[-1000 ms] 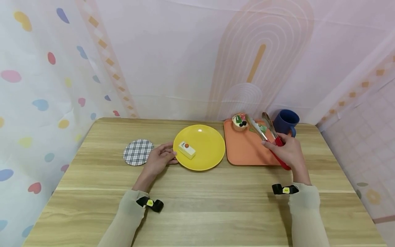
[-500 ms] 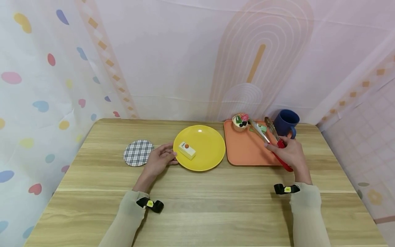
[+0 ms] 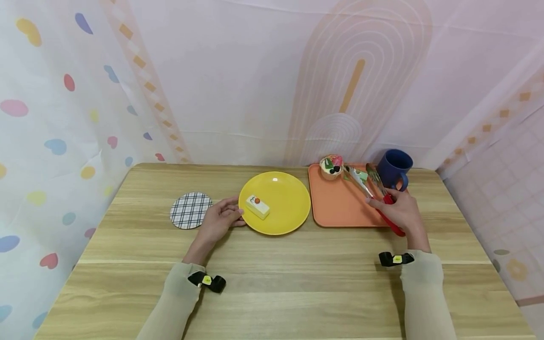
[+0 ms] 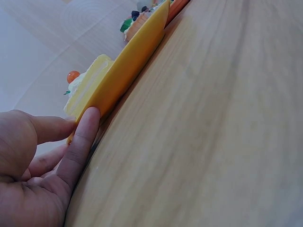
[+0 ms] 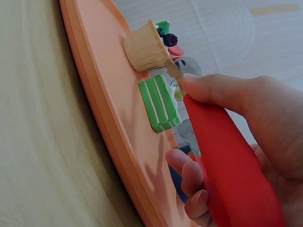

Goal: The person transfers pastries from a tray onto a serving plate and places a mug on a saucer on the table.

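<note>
My left hand (image 3: pixel 218 219) pinches the left rim of a yellow plate (image 3: pixel 284 203) between thumb and fingers, which the left wrist view confirms. On that plate lies a pale yellow cake slice (image 3: pixel 258 208) topped with an orange ball. With my right hand (image 3: pixel 401 210) I grip red-handled metal tongs (image 3: pixel 394 225) over an orange tray (image 3: pixel 340 212). The tongs' arms are spread apart, one on either side of a green layered cake slice (image 5: pixel 158 104) on the tray. Beside that slice is a fruit-topped tart (image 5: pixel 142 47). In the right wrist view, my thumb and the handle partly hide the tong tips.
A blue mug (image 3: pixel 395 165) stands close behind my right hand, near the tray's back right corner. Left of my left hand lies a round checked coaster (image 3: pixel 191 210). A patterned curtain (image 3: pixel 238 94) hangs along the table's back edge.
The tongs have come down and slightly right, so their tips now sit lower around the green cake slice. My left hand and the plate have stayed in place.
</note>
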`<state>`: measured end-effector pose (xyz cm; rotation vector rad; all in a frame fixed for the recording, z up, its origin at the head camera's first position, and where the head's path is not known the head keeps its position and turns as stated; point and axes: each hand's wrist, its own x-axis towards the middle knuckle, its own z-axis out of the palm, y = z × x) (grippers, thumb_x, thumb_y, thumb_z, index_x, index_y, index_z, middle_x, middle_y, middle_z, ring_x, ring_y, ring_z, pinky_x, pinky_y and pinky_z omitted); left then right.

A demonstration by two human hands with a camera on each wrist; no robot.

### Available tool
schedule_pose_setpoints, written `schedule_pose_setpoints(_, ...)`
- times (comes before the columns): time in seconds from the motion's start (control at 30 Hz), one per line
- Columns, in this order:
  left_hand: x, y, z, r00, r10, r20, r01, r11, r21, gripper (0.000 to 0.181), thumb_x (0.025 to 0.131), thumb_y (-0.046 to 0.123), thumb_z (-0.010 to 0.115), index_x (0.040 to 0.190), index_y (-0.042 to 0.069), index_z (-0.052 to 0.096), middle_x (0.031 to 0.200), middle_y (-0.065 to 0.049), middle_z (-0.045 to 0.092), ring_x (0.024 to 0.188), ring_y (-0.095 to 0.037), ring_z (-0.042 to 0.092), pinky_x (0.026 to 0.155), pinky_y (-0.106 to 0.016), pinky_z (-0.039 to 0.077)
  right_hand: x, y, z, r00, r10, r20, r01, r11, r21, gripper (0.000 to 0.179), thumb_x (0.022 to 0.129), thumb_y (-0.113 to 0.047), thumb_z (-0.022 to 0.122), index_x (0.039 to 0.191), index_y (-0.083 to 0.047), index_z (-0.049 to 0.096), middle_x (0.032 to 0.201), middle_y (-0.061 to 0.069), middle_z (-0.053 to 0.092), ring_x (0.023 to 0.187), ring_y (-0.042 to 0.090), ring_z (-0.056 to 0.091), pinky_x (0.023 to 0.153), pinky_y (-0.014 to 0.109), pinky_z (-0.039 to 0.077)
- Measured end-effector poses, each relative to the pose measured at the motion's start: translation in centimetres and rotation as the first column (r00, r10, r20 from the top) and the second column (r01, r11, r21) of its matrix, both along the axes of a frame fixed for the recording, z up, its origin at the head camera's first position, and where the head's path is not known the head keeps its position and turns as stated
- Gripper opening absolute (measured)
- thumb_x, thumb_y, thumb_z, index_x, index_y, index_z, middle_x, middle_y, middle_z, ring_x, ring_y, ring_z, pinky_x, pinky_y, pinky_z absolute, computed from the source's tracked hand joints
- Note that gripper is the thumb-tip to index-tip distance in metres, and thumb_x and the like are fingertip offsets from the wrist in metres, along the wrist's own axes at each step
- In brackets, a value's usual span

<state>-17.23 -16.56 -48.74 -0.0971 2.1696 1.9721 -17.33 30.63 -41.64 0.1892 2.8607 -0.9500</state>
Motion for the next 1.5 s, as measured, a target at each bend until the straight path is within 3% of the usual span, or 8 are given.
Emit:
schedule_pose_setpoints(0.53, 0.0, -0.1, -0.2, 1.0, 0.009, 0.003, -0.009, 1.0, 0.003, 0.049, 0.102, 0.007, 0.062, 0.149, 0.003, 0.049, 0.112, -0.015, 0.061, 0.087, -0.01, 0.072, 0.083, -0.028, 0.068, -0.4, 0.4, -0.5, 0.999, 0.005, 0.034, -0.006, 1.0, 0.029, 0.094, 0.094, -0.062, 0.063, 0.157, 0.002, 0.035, 0.149, 0.04, 0.043, 0.134, 0.055, 0.045, 0.103, 0.065, 0.051)
schedule_pose_setpoints(0.83, -0.2, -0.1, -0.3, 1.0, 0.003, -0.003, -0.003, 1.0, 0.013, 0.048, 0.103, 0.006, 0.061, 0.149, 0.003, 0.049, 0.112, -0.014, 0.061, 0.087, -0.011, 0.072, 0.084, -0.029, 0.068, -0.5, 0.1, -1.0, 1.0, 0.009, -0.01, -0.009, 0.999, 0.048, 0.089, 0.094, -0.058, 0.066, 0.156, -0.001, 0.039, 0.143, 0.039, 0.05, 0.127, 0.053, 0.052, 0.098, 0.063, 0.053)
schedule_pose_setpoints(0.97, -0.3, -0.1, -0.3, 1.0, 0.004, -0.003, -0.004, 1.0, 0.018, 0.048, 0.102, 0.006, 0.061, 0.149, 0.004, 0.049, 0.111, -0.014, 0.061, 0.087, -0.01, 0.072, 0.083, -0.029, 0.068, -0.6, 0.2, -1.3, 0.998, 0.02, -0.056, -0.015, 0.997, 0.077, 0.085, 0.093, -0.055, 0.068, 0.154, -0.001, 0.043, 0.117, 0.033, 0.064, 0.108, 0.046, 0.059, 0.078, 0.046, 0.055)
schedule_pose_setpoints(1.1, -0.3, -0.1, -0.2, 1.0, 0.005, -0.005, -0.005, 1.0, 0.017, 0.048, 0.102, 0.006, 0.062, 0.149, 0.004, 0.05, 0.111, -0.013, 0.062, 0.087, -0.01, 0.072, 0.083, -0.029, 0.068, -0.7, 0.2, -1.5, 0.994, 0.034, -0.107, -0.024, 0.995, 0.098, 0.079, 0.092, -0.05, 0.072, 0.151, -0.004, 0.049, 0.084, 0.014, 0.057, 0.086, 0.034, 0.055, 0.064, 0.031, 0.038)
schedule_pose_setpoints(1.23, -0.3, -0.1, -0.3, 1.0, 0.007, -0.004, -0.007, 1.0, 0.006, 0.048, 0.102, 0.006, 0.062, 0.149, 0.004, 0.049, 0.112, -0.014, 0.061, 0.087, -0.01, 0.072, 0.083, -0.029, 0.068, -0.7, 0.0, -1.6, 0.992, 0.041, -0.118, -0.03, 0.995, 0.095, 0.069, 0.091, -0.049, 0.074, 0.143, -0.007, 0.057, 0.077, 0.007, 0.047, 0.08, 0.031, 0.051, 0.061, 0.031, 0.033)
schedule_pose_setpoints(1.4, -0.2, -0.1, -0.3, 1.0, 0.011, 0.003, -0.011, 1.0, -0.004, 0.048, 0.103, 0.006, 0.062, 0.149, 0.004, 0.049, 0.112, -0.014, 0.061, 0.087, -0.01, 0.072, 0.083, -0.028, 0.068, -0.6, -0.1, -1.6, 0.996, 0.035, -0.086, -0.025, 0.993, 0.117, 0.059, 0.091, -0.051, 0.074, 0.127, -0.006, 0.063, 0.075, 0.006, 0.044, 0.078, 0.029, 0.05, 0.059, 0.03, 0.031)
schedule_pose_setpoints(1.5, -0.2, -0.1, -0.3, 1.0, 0.011, 0.002, -0.011, 1.0, -0.002, 0.048, 0.102, 0.006, 0.062, 0.149, 0.004, 0.049, 0.112, -0.014, 0.061, 0.088, -0.01, 0.072, 0.083, -0.028, 0.068, -0.6, -0.1, -1.6, 0.996, 0.043, -0.076, -0.033, 0.992, 0.121, 0.06, 0.091, -0.052, 0.074, 0.126, -0.004, 0.063, 0.075, 0.006, 0.045, 0.077, 0.029, 0.05, 0.059, 0.03, 0.031)
